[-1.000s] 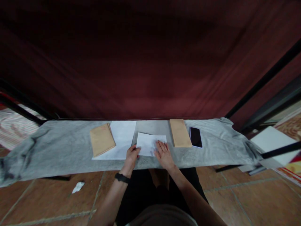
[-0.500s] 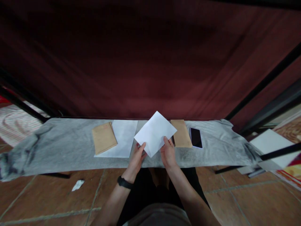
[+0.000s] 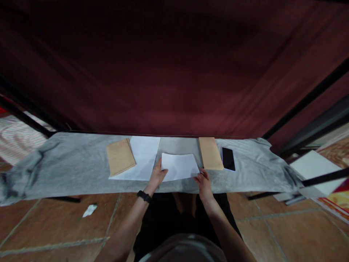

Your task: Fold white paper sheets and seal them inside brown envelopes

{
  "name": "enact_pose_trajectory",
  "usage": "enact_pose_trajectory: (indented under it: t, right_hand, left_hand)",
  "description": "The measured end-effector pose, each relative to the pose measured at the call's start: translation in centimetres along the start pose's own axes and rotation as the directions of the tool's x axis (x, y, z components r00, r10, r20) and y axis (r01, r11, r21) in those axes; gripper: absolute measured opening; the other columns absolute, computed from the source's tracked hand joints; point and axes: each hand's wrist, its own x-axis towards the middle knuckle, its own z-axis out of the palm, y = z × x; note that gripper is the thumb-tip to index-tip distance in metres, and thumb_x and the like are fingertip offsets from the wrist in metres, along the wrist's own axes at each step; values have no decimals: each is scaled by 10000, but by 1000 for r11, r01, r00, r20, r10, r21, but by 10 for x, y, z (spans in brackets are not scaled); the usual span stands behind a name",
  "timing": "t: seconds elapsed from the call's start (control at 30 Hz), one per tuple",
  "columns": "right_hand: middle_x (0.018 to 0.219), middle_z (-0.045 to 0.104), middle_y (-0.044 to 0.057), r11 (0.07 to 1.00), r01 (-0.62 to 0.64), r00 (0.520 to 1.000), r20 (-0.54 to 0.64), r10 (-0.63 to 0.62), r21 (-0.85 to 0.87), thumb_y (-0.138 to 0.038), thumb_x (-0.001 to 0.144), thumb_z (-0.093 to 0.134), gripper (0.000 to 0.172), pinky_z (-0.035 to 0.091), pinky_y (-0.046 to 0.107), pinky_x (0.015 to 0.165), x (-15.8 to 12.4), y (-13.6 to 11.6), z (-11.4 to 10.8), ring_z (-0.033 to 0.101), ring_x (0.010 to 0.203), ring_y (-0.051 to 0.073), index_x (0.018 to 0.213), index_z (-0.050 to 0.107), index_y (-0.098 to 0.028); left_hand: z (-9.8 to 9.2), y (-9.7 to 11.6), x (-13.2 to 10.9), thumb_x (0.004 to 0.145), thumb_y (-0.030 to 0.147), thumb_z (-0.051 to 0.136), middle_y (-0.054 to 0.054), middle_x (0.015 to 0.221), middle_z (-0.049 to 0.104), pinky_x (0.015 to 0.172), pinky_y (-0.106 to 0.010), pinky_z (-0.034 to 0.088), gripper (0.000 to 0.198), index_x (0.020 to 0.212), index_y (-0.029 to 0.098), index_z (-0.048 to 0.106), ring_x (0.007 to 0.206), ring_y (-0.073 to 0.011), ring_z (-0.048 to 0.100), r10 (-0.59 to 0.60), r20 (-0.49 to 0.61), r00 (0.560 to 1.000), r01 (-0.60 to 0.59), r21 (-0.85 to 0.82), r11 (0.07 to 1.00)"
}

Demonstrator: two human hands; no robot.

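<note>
A folded sheet of white paper [image 3: 179, 166] is held level between my two hands, just above the cloth-covered table. My left hand [image 3: 157, 175] grips its left edge, thumb on top. At the lower right corner, my right hand [image 3: 204, 182] pinches the same paper between thumb and fingers. To the left, a flat white sheet [image 3: 145, 156] lies partly under a small pile of brown envelopes [image 3: 120, 158]. Right of the paper rests another brown envelope or stack of them [image 3: 211, 154].
A phone [image 3: 228, 159] with a dark screen lies beside the right-hand envelopes. The narrow table wears a grey cloth [image 3: 81, 163]. Dark red fabric [image 3: 174, 91] hangs behind it between black bars. A crumpled white scrap [image 3: 89, 210] sits on the tiled floor.
The held white paper has turned from a diamond slant to lie square with the table and come lower. My right hand has shifted right to its corner.
</note>
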Motion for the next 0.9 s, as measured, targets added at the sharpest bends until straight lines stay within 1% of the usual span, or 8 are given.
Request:
enact_pose_trajectory:
  t: [0.07,0.17,0.3,0.43,0.53,0.63,0.73,0.9]
  right_hand:
    - [1110,668,55,938,204,978,8,-210,-280,-349,768,617,425,527,390,900,4,0,-7,639,1031,218,1174,600,-223]
    - [1339,580,113,645,507,860,278,-429,-572,-289,887,473,406,438,434,1063,9,0,-5,531,1267,239,1266,597,-211]
    - [1486,496,130,298,718,695,619,-367,-629,-235,962,393,446,410,436,1116,15,6,20,462,1371,234,1373,560,-188]
    - [1560,406,124,48,757,643,730,-232,-652,-259,1009,367,496,302,447,1189,19,19,45,349,1455,232,1484,442,-139]
    - [1571,377,126,-50,743,652,739,-168,-667,-275,1029,342,512,234,454,1212,20,28,51,307,1476,234,1515,384,-117]
    - [1588,342,94,-106,729,661,736,-147,-676,-226,1021,342,506,202,473,1216,21,35,48,277,1488,243,1521,381,-159]
    - [1594,329,90,-132,713,667,724,-174,-689,-218,1014,364,511,222,479,1204,22,36,43,289,1483,251,1524,378,-193]
    - [1580,344,145,-124,696,669,702,-245,-707,-299,1032,362,513,277,505,1175,25,34,35,341,1457,281,1522,377,-148]
  left_hand:
    - [-1,-3,3,654,96,641,-82,1254,678,1089,-434,429,798,1430,192,483,1172,-293,622,-17,-6,1000,18,83,996]
    - [0,-4,2,679,107,635,-123,1265,669,1113,-447,399,814,1468,168,447,1219,-326,594,-66,-26,998,69,186,980]
    - [4,1,-6,759,131,575,-162,1289,641,1083,-459,428,820,1540,147,326,1200,-330,609,-11,-16,1000,16,376,926]
    - [18,9,-17,865,148,476,-197,1509,443,1161,-510,314,658,1514,133,372,1400,-338,419,186,-32,982,-126,619,775]
    - [38,10,-21,956,222,386,-147,1599,329,1216,-488,217,537,1485,138,421,1500,-289,245,251,129,959,-272,659,701]
    - [54,4,-20,998,306,326,-125,1584,369,1221,-474,214,522,1484,144,426,1502,-256,249,197,260,945,-322,654,684]
    - [57,-5,-18,1007,386,318,-132,1578,373,1230,-476,177,557,1497,137,409,1501,-253,252,176,274,945,-320,678,662]
    - [43,-16,-16,1004,412,316,-138,1600,313,1235,-461,157,600,1524,117,361,1509,-250,227,187,225,956,-292,706,645]
